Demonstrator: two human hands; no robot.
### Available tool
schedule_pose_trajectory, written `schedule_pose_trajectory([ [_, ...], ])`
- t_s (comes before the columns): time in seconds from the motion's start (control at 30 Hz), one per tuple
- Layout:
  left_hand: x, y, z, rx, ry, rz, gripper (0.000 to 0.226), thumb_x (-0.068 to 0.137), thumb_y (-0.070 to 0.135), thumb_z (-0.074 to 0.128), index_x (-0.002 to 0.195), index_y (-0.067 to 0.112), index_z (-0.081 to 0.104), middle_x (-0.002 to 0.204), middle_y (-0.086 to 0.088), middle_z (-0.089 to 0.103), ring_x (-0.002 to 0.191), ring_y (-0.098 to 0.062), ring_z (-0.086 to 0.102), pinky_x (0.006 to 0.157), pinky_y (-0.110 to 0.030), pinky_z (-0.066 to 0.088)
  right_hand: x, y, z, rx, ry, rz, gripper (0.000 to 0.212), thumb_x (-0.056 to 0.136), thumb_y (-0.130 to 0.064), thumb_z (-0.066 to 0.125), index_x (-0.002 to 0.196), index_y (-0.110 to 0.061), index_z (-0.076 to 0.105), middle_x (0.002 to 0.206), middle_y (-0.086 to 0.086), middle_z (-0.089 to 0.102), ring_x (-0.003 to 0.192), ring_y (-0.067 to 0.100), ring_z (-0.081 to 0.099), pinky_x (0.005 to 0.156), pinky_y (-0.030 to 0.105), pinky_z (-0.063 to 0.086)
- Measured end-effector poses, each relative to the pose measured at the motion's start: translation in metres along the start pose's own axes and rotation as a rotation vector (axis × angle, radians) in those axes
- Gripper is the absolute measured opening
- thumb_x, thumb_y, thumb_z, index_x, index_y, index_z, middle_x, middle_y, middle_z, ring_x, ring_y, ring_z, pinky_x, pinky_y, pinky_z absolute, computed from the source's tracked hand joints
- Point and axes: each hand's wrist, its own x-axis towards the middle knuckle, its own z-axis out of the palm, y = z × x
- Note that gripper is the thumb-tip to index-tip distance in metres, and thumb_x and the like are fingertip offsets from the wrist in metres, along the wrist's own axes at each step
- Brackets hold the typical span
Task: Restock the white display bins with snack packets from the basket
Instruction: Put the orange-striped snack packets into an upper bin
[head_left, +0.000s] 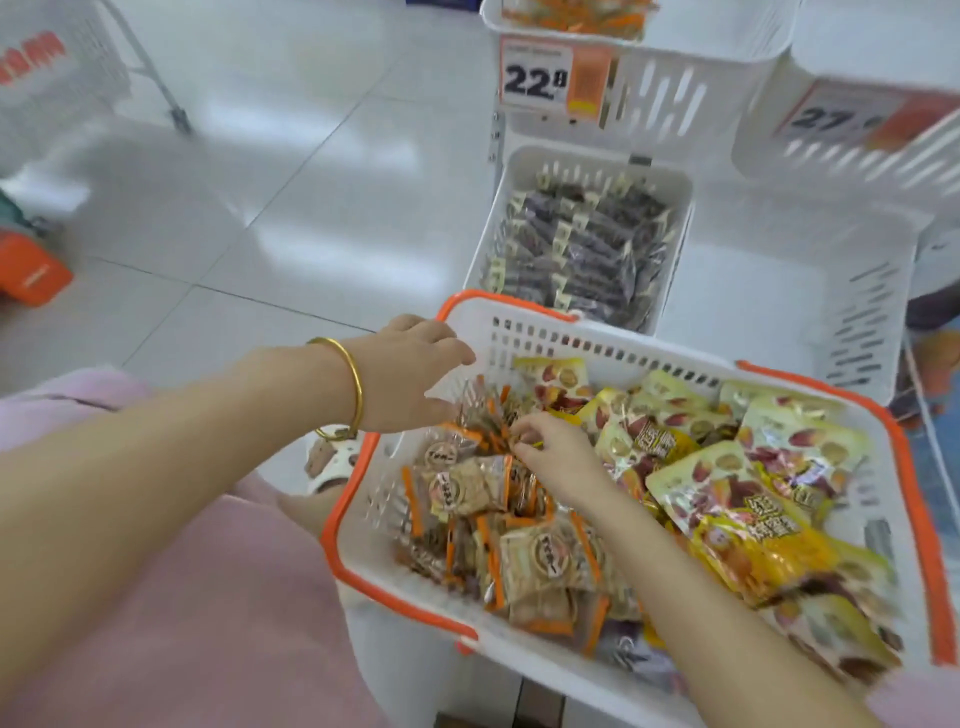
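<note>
A white basket with an orange rim (363, 457) sits low in front of me, holding small brown packets with orange edges (535, 561) on its left and larger yellow packets (737, 499) on its right. My left hand (410, 374), with a gold bangle on the wrist, holds a bunch of the small brown packets (483, 410) at the basket's far left. My right hand (556, 457) pinches a small packet next to that bunch. Beyond the basket stands a white display bin (675, 192) full of dark packets (587, 249).
A higher white bin (727, 67) with orange-edged packets carries a price tag reading 22.8 (537, 75). Another white bin with a price tag (852, 150) is at the upper right, and a white slotted bin (862, 322) stands to the right. White tiled floor (260, 182) lies to the left, with an orange object (31, 275).
</note>
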Motion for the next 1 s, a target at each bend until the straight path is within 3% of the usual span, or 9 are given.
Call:
schedule_pose_trajectory([
  [0.2, 0.016, -0.008, -0.011, 0.115, 0.014, -0.004, 0.058, 0.095, 0.042, 0.041, 0.145, 0.024, 0.022, 0.148, -0.002, 0.026, 0.137, -0.024, 0.021, 0.11, -0.042, 0.028, 0.043, -0.001, 0.05, -0.113, -0.053, 0.08, 0.049, 0.094, -0.038, 0.055, 0.135, -0.012, 0.045, 0.135, 0.009, 0.048, 0.123, 0.029, 0.046, 0.099, 0.04, 0.043],
  [0.33, 0.022, -0.006, -0.017, 0.143, 0.047, 0.032, 0.055, 0.095, 0.044, 0.04, 0.143, 0.022, 0.027, 0.144, -0.004, 0.031, 0.134, -0.026, 0.024, 0.107, -0.044, 0.033, 0.049, -0.005, 0.068, -0.3, 0.129, 0.072, 0.029, 0.092, -0.039, 0.057, 0.111, -0.019, 0.063, 0.116, 0.004, 0.051, 0.113, 0.027, 0.044, 0.09, 0.037, 0.042],
  [0.43, 0.023, 0.0, -0.018, 0.139, 0.043, 0.067, 0.053, 0.095, 0.044, 0.039, 0.142, 0.021, 0.029, 0.142, -0.005, 0.032, 0.134, -0.026, 0.024, 0.106, -0.045, 0.034, 0.041, -0.005, 0.061, -0.044, 0.228, -0.047, 0.011, 0.092, -0.024, 0.057, 0.089, -0.015, 0.062, 0.094, -0.001, 0.051, 0.092, 0.018, 0.049, 0.074, 0.03, 0.042],
  [0.57, 0.023, 0.007, -0.016, 0.15, 0.037, 0.094, 0.053, 0.095, 0.044, 0.04, 0.141, 0.021, 0.029, 0.14, -0.006, 0.033, 0.131, -0.026, 0.028, 0.103, -0.044, 0.037, 0.023, -0.013, 0.027, 0.369, 0.212, -0.047, 0.017, 0.096, -0.014, 0.05, 0.078, -0.015, 0.051, 0.073, -0.001, 0.048, 0.067, 0.014, 0.048, 0.057, 0.014, 0.039],
  [0.6, 0.022, 0.008, -0.015, 0.153, 0.031, 0.096, 0.053, 0.095, 0.044, 0.04, 0.141, 0.021, 0.029, 0.141, -0.006, 0.033, 0.131, -0.026, 0.028, 0.104, -0.044, 0.037, 0.022, -0.013, 0.023, 0.424, 0.176, -0.019, 0.018, 0.096, -0.015, 0.049, 0.078, -0.015, 0.05, 0.075, 0.002, 0.049, 0.07, 0.018, 0.051, 0.062, 0.016, 0.044],
  [0.73, 0.019, 0.008, -0.009, 0.152, -0.03, 0.103, 0.055, 0.096, 0.044, 0.039, 0.143, 0.021, 0.025, 0.141, -0.006, 0.034, 0.131, -0.026, 0.03, 0.107, -0.042, 0.034, 0.028, -0.006, 0.028, 0.613, 0.262, 0.208, 0.022, 0.099, -0.02, 0.044, 0.08, -0.011, 0.05, 0.086, 0.013, 0.054, 0.093, 0.039, 0.055, 0.089, 0.053, 0.049],
  [0.83, 0.017, 0.005, -0.005, 0.119, -0.068, 0.097, 0.055, 0.096, 0.043, 0.039, 0.144, 0.022, 0.025, 0.142, -0.005, 0.033, 0.132, -0.026, 0.029, 0.107, -0.043, 0.033, 0.023, 0.001, 0.035, 1.019, 0.32, 0.324, 0.016, 0.101, -0.016, 0.042, 0.093, -0.011, 0.055, 0.11, 0.014, 0.058, 0.106, 0.028, 0.056, 0.093, 0.044, 0.049],
  [0.93, 0.019, 0.003, -0.001, 0.111, -0.046, 0.097, 0.05, 0.096, 0.039, 0.042, 0.14, 0.018, 0.033, 0.142, -0.005, 0.035, 0.131, -0.025, 0.031, 0.107, -0.036, 0.029, 0.013, 0.013, 0.037, 1.337, 0.349, 0.293, 0.013, 0.099, -0.012, 0.045, 0.099, -0.004, 0.055, 0.101, 0.011, 0.062, 0.1, 0.025, 0.059, 0.093, 0.041, 0.048],
  [1.0, 0.023, 0.001, 0.002, 0.125, -0.034, 0.102, 0.046, 0.096, 0.038, 0.043, 0.136, 0.016, 0.039, 0.14, -0.005, 0.038, 0.129, -0.025, 0.034, 0.104, -0.033, 0.028, 0.013, 0.021, 0.04, 1.294, 0.297, 0.308, 0.01, 0.097, -0.012, 0.05, 0.097, -0.005, 0.058, 0.101, 0.011, 0.064, 0.101, 0.027, 0.06, 0.097, 0.044, 0.047],
])
